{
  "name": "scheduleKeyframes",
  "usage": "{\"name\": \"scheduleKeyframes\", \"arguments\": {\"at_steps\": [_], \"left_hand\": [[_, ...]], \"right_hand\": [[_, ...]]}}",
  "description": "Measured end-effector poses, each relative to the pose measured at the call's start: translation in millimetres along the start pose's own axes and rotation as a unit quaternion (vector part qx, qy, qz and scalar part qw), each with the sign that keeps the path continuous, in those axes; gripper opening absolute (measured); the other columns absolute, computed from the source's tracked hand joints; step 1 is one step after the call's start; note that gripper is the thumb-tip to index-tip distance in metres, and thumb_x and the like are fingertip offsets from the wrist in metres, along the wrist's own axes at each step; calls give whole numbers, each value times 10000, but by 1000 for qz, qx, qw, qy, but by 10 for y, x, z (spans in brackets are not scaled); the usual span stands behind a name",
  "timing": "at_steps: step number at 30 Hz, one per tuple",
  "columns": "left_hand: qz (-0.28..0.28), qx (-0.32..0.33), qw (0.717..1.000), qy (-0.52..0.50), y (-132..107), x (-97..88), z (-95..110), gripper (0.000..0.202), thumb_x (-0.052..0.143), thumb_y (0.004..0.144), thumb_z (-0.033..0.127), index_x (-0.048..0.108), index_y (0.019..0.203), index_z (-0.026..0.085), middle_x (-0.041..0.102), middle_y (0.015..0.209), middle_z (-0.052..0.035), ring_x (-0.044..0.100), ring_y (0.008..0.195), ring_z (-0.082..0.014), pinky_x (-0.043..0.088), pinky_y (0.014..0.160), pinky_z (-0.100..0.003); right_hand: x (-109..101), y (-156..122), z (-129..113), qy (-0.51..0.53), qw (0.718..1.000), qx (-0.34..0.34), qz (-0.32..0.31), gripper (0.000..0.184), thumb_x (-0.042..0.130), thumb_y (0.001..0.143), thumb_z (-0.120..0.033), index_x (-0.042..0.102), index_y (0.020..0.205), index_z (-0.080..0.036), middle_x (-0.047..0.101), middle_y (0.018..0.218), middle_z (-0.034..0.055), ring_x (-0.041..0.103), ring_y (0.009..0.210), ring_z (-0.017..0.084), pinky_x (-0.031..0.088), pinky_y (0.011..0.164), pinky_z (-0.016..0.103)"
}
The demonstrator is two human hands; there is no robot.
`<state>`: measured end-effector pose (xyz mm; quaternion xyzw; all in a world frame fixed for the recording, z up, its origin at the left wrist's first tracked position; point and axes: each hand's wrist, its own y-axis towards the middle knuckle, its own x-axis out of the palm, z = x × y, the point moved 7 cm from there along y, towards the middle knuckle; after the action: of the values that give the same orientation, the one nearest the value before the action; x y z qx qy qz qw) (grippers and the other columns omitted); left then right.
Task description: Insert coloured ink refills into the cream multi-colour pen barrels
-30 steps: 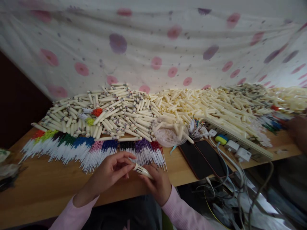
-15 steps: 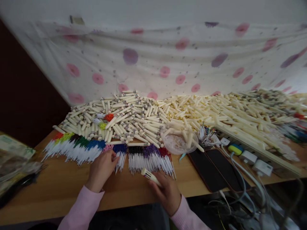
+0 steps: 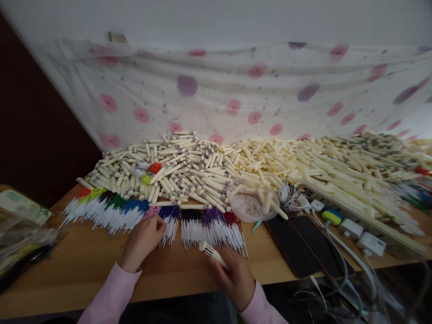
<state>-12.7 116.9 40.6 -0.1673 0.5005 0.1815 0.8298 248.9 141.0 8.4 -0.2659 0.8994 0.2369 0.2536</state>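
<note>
In my right hand [image 3: 234,274] is a cream multicolour pen [image 3: 213,254], gripped between thumb and fingers, its slotted end pointing up and left. My left hand [image 3: 143,238] is closed in a pinch over the pink refills [image 3: 152,211], beside the dark blue refills [image 3: 169,225]. What its fingertips hold, if anything, is hidden. Rows of ink refills, sorted by colour, lie along the table: white refills with blue tips [image 3: 133,211], black ones [image 3: 190,229], purple ones [image 3: 212,227] and red ones [image 3: 234,229].
Behind the refills rises a heap of cream pens [image 3: 175,171], with loose cream barrels [image 3: 280,157] to its right. A clear bowl [image 3: 248,211], two phones [image 3: 293,247] and a power strip [image 3: 391,229] with cables stand on the right. Plastic bags [image 3: 23,225] lie at far left.
The view has tilted slightly, so the scene sits a little lower. Both hands stay almost in place, the pen still in my right hand.
</note>
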Motion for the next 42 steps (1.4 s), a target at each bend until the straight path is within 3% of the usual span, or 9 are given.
{"name": "scheduleKeyframes", "arguments": {"at_steps": [6,8,11,15,22,27,32,37,42], "left_hand": [[-166,80,961,-208,-343,311,600,301,401,848,492,518,832,216,646,698,-9,585,516,-165,450,461,-268],[-239,89,908,-333,-509,481,856,280,471,821,500,482,825,221,624,663,16,561,466,-136,464,433,-251],[-285,82,828,-476,-663,633,1094,279,598,790,462,484,783,207,587,604,39,542,444,-104,476,434,-223],[-254,85,809,-523,-686,689,1132,277,657,795,434,533,772,187,519,541,67,476,405,-73,404,366,-165],[-210,92,821,-523,-639,732,1071,279,700,779,429,578,785,178,519,582,60,456,455,-63,378,394,-151],[-182,94,825,-527,-619,544,1086,287,716,762,428,580,763,175,561,575,42,484,480,-80,383,416,-166],[-184,91,813,-544,-653,366,1089,217,734,760,352,606,792,179,693,737,-29,581,571,-117,462,480,-203],[-175,75,789,-584,-679,315,1065,183,724,784,344,696,858,180,703,800,-29,636,685,-135,528,675,-251],[-190,24,728,-658,-679,370,1057,217,756,764,375,732,851,177,713,830,-29,637,719,-129,526,714,-235]], "right_hand": [[-111,-11,7,110,991,39,69,244,470,951,-384,579,857,-187,535,666,-3,514,602,161,375,558,252],[-156,-19,16,147,983,52,100,231,500,936,-392,528,821,-194,499,667,-19,493,611,151,389,573,245],[-172,-10,11,181,976,55,107,249,566,899,-388,511,755,-192,469,642,-35,455,594,133,377,562,233],[-143,16,-21,207,974,50,74,253,577,890,-356,567,720,-169,494,624,-30,443,578,120,352,546,228],[-128,24,-108,195,980,15,36,314,509,912,-333,549,650,-163,461,600,-31,424,562,113,303,536,238],[-135,9,-177,156,987,-36,28,272,475,892,-281,522,643,-182,456,589,-33,432,548,121,310,548,248],[-153,4,-253,109,992,-61,30,247,436,862,-261,510,636,-195,501,593,-7,489,570,150,324,561,268],[-133,11,-254,95,993,-65,23,208,416,845,-230,528,674,-197,483,598,-8,467,556,146,319,540,258],[-149,17,-222,86,994,-58,43,184,444,836,-234,498,664,-196,421,579,-33,419,512,125,283,504,245]]}}
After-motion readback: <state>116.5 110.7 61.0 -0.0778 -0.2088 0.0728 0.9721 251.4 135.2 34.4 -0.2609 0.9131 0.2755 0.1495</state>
